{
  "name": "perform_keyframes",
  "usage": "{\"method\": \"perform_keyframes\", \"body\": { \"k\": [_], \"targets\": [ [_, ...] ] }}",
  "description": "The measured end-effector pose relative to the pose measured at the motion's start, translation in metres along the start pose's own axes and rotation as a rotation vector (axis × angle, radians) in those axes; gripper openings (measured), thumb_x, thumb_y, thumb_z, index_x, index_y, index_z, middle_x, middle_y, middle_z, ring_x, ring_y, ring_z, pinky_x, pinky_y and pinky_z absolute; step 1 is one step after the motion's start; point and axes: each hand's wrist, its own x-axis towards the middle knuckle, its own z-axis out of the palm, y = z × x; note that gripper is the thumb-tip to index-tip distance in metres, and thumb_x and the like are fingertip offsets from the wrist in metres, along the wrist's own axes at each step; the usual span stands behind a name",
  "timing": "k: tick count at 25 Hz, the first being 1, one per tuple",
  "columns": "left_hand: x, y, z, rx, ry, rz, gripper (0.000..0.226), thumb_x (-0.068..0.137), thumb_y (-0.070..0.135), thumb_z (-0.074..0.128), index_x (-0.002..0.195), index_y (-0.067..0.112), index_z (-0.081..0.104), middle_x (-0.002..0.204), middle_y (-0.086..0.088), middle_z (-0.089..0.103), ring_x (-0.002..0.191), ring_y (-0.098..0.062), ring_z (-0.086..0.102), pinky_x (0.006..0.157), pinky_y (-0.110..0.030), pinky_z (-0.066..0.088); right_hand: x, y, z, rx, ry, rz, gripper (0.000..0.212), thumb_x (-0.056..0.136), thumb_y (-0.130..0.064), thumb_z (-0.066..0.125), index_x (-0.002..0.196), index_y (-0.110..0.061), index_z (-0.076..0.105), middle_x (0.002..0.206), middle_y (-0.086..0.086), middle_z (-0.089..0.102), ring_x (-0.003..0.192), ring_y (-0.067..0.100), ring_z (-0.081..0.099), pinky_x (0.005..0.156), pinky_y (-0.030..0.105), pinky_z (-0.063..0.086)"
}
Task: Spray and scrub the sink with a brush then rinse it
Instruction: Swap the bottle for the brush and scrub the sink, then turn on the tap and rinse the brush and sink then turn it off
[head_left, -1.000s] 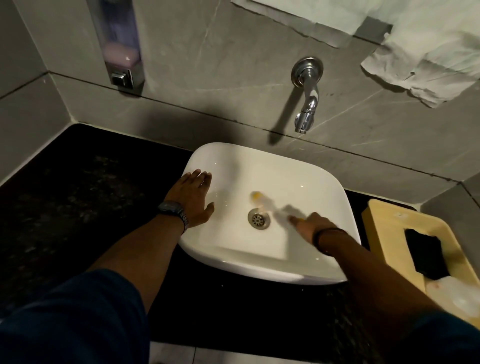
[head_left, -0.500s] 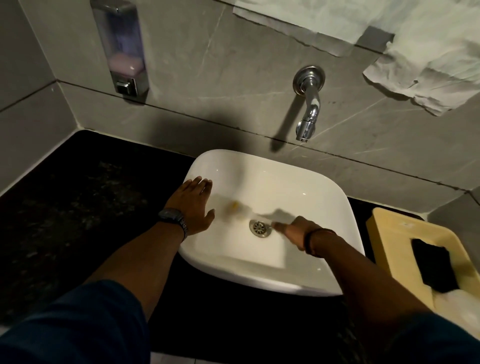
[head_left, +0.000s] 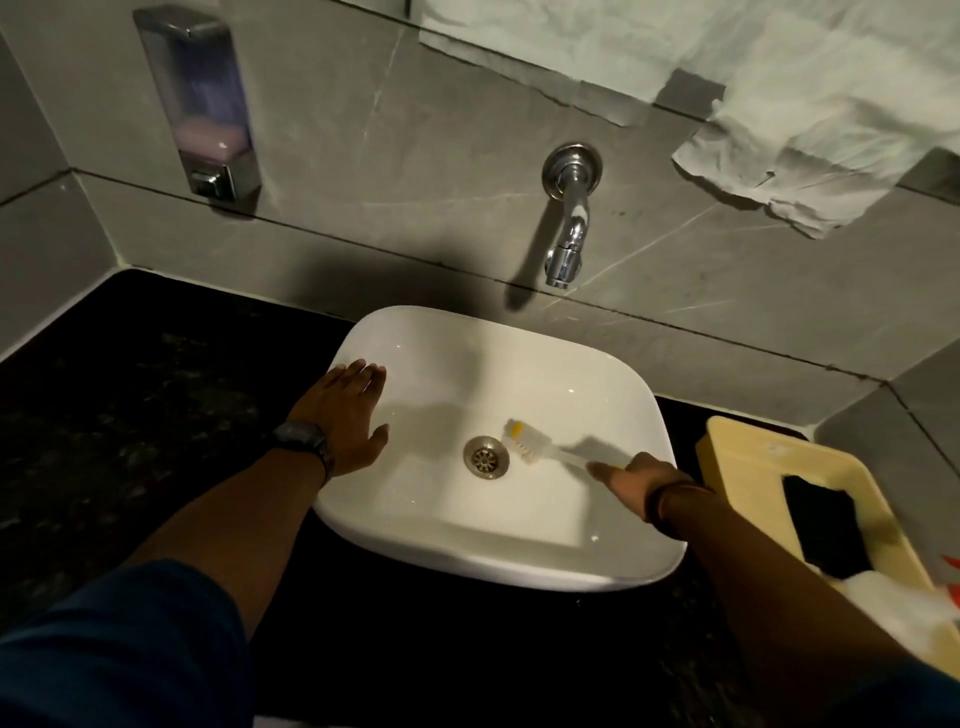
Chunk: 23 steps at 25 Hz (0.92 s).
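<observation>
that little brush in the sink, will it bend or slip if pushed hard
The brush has a thin clear handle, so it likely flexes under pressure. The right hand holds its far end, giving little leverage. The glossy sink may let the bristles skid.

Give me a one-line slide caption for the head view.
Right hand scrubs white ceramic sink with small toothbrush-style brush; left hand braces its rim.

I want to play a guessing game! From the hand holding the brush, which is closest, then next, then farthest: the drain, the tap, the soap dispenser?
From the right hand:
1. Drain, just left, in the sink.
2. Tap, up on the wall.
3. Soap dispenser, far left on the wall.
</observation>
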Motion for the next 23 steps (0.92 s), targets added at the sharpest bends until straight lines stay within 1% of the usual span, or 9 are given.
{"method": "perform_keyframes", "body": {
  "k": [1, 2, 4, 6, 9, 12, 17, 20, 23],
  "targets": [
    [0.001, -0.001, 0.001, 0.01, -0.011, 0.006, 0.076, 0.087, 0.047, 0.035, 0.146, 0.008, 0.006, 0.156, -0.012, 0.019, 0.145, -0.026, 0.011, 0.118, -0.04, 0.01, 0.0, 0.002, -0.003, 0.031, 0.018, 0.023, 0.067, 0.085, -0.064, 0.051, 0.117, -0.005, 0.056, 0.114, 0.02, 0.064, 0.097, 0.034, 0.063, 0.079, 0.034, 0.049],
    [0.001, -0.002, 0.003, 0.02, -0.043, 0.018, 0.076, 0.087, 0.048, 0.034, 0.146, 0.008, 0.005, 0.157, -0.012, 0.019, 0.145, -0.026, 0.01, 0.118, -0.04, 0.009, 0.001, 0.004, -0.004, 0.09, -0.032, 0.036, 0.058, 0.085, -0.062, 0.054, 0.102, -0.007, 0.06, 0.094, 0.017, 0.067, 0.079, 0.03, 0.064, 0.065, 0.029, 0.047],
    [0.001, -0.002, 0.004, 0.044, -0.11, 0.041, 0.075, 0.088, 0.049, 0.032, 0.146, 0.009, 0.007, 0.157, -0.01, 0.017, 0.145, -0.025, 0.008, 0.118, -0.039, 0.006, -0.004, 0.003, -0.004, 0.145, -0.211, 0.093, 0.05, 0.08, -0.06, 0.06, 0.067, -0.013, 0.051, 0.048, 0.005, 0.051, 0.035, 0.018, 0.043, 0.043, 0.019, 0.03],
    [0.009, 0.001, -0.008, -0.059, -0.145, -0.012, 0.068, 0.091, 0.049, 0.034, 0.145, 0.011, 0.02, 0.155, -0.01, 0.023, 0.144, -0.025, 0.013, 0.118, -0.038, 0.008, -0.006, -0.006, -0.011, 0.107, -0.331, 0.098, 0.055, 0.074, -0.063, 0.061, 0.055, -0.015, 0.041, 0.035, 0.0, 0.037, 0.027, 0.015, 0.026, 0.044, 0.018, 0.021],
    [0.051, 0.037, -0.063, -0.778, 0.03, -0.204, 0.046, 0.093, 0.043, 0.044, 0.128, 0.015, 0.051, 0.136, -0.011, 0.053, 0.127, -0.028, 0.044, 0.108, -0.039, 0.033, -0.007, -0.022, -0.039, 0.161, -0.353, 0.102, 0.063, 0.071, -0.071, 0.054, 0.046, -0.016, 0.036, 0.035, 0.001, 0.03, 0.029, 0.015, 0.019, 0.042, 0.017, 0.017],
    [0.111, 0.089, -0.137, -1.396, 0.092, -0.209, 0.028, 0.095, 0.038, 0.041, 0.097, 0.022, 0.064, 0.104, -0.007, 0.065, 0.095, -0.021, 0.057, 0.079, -0.033, 0.045, -0.006, -0.026, -0.067, 0.345, -0.319, 0.13, 0.066, 0.071, -0.076, 0.05, 0.041, -0.019, 0.035, 0.04, 0.0, 0.027, 0.033, 0.015, 0.017, 0.042, 0.022, 0.013],
    [0.143, 0.135, -0.173, -1.836, -0.009, -0.111, 0.035, 0.098, 0.024, 0.035, 0.11, 0.003, 0.061, 0.101, -0.015, 0.066, 0.072, -0.009, 0.067, 0.065, -0.02, 0.052, -0.01, -0.021, -0.095, 0.517, -0.324, 0.124, 0.064, 0.077, -0.069, 0.052, 0.042, -0.017, 0.035, 0.04, -0.001, 0.026, 0.033, 0.012, 0.017, 0.039, 0.023, 0.012],
    [0.147, 0.133, -0.163, -1.796, -0.031, -0.124, 0.032, 0.097, 0.033, 0.033, 0.099, 0.02, 0.061, 0.081, -0.003, 0.072, 0.083, -0.018, 0.063, 0.071, -0.034, 0.042, -0.007, -0.014, -0.101, 0.554, -0.334, 0.109, 0.064, 0.079, -0.069, 0.049, 0.042, -0.017, 0.036, 0.04, -0.001, 0.026, 0.032, 0.012, 0.018, 0.036, 0.022, 0.014],
    [0.153, 0.137, -0.163, -1.926, -0.102, -0.156, 0.028, 0.098, 0.034, 0.034, 0.088, 0.02, 0.057, 0.057, 0.005, 0.068, 0.061, -0.009, 0.063, 0.065, -0.034, 0.04, -0.002, -0.007, -0.108, 0.517, -0.375, 0.103, 0.065, 0.074, -0.074, 0.047, 0.042, -0.019, 0.036, 0.042, -0.002, 0.026, 0.034, 0.013, 0.019, 0.039, 0.022, 0.014]
  ]
}}
